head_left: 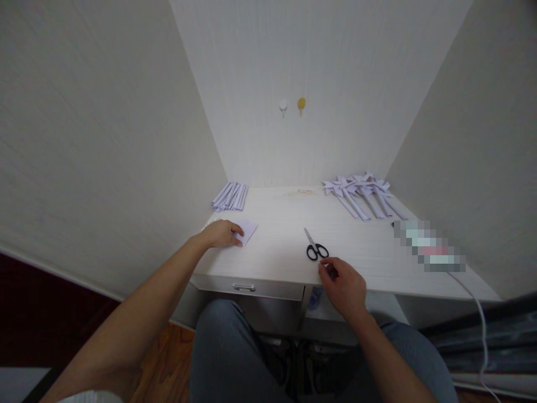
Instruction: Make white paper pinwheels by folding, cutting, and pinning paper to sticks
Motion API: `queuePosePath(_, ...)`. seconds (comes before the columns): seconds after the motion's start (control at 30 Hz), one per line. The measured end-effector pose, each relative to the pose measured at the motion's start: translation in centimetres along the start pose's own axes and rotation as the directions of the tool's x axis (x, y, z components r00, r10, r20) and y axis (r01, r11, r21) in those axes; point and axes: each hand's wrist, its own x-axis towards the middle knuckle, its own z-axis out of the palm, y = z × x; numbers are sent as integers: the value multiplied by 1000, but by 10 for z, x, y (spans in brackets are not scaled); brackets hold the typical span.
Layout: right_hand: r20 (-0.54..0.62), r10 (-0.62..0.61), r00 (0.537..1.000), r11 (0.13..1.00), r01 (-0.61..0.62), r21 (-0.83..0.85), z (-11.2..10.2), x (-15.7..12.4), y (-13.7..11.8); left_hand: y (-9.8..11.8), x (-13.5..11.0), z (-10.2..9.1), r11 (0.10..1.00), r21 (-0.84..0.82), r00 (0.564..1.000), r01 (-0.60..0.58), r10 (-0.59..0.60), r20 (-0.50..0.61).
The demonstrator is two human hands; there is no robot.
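- The work in hand looks like paper handling: the left hand (224,234) is at the pale paper (249,228), which lies flat near the left edge of the bench (277,257), in front of the back left corner.
- The left fingers are bent over the paper and partly cover it; I cannot tell whether they grasp it or merely rest on it, nor whether there is one sheet or several.
- The right hand (343,282) is at the front edge, right of the middle, with its fingers loosely curled. Nothing shows between them, but their inner side is hidden, so I cannot tell whether they are quite released.
- Just beyond those fingers lie the scissors (314,246), black handles towards the front edge and blades towards the back; contact with the hand cannot be made out.
- Rolled paper sticks (230,196) lie side by side in the back left corner.
- Paper pinwheels (356,193) overlap in the back right corner, their heads towards the back edge and their sticks towards the front.
- In my judgement, lifting the paper calls for a light pinch on one edge, so that it neither creases nor slides.
- Using the scissors would call for the right fingers to enter the handle loops, with the paper well clear of the blades until then.
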Motion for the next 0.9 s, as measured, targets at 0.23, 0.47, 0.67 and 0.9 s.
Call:
queuePosePath(0.23, 1, 12, 1000, 1000, -12, -9, 2, 0, 2, -4, 1, 5, 998, -67, 999, 14, -17, -38)
queuePosePath(0.47, -7, 20, 1000, 999, -19, 25, 2, 1, 0, -3, -4, 3, 996, -92, 978, 9, -29, -208)
queuePosePath(0.67, -4, 60, 998, 988, -59, 143, -1, 3, 1, 21, -40, -14, 994, -109, 809, -5, -60, -584)
queuePosePath(0.9, 73, 131, 989, 923, -149, 354, -4, 5, -13, 100, -80, 120, 818, -294, 681, -494, 155, -715)
